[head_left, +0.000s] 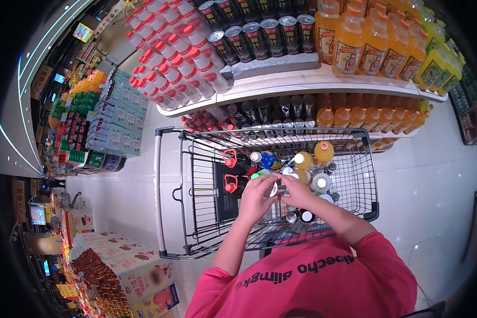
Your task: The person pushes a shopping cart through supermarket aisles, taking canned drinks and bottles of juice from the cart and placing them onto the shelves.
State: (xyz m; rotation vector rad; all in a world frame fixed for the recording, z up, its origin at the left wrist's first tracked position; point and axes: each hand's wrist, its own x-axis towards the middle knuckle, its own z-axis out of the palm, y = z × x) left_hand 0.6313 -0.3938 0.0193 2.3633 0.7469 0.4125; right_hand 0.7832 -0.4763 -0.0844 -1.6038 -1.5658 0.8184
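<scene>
My left hand [257,197] and my right hand [298,193] meet over the shopping cart [350,185], their fingers curled around a white-capped bottle [272,189]. Its body is mostly hidden by the hands. Left of them, inside the cart, are two dark bottles with red handled caps, one being the upper cola bottle [242,164]. A blue bottle [269,160] lies just above my fingers. To the right stand orange-yellow bottles, such as the juice bottle [323,152], and a white-topped bottle [321,183]. A can [291,217] and a black bottle with a white cap [307,215] sit below my right hand.
Along the cart's far side runs a shelf [281,79] with clear red-capped bottles [185,69], black cans [270,38] and orange drink bottles [350,45]. Stacked drink cartons [119,124] stand at upper left, and a snack display [138,270] at lower left.
</scene>
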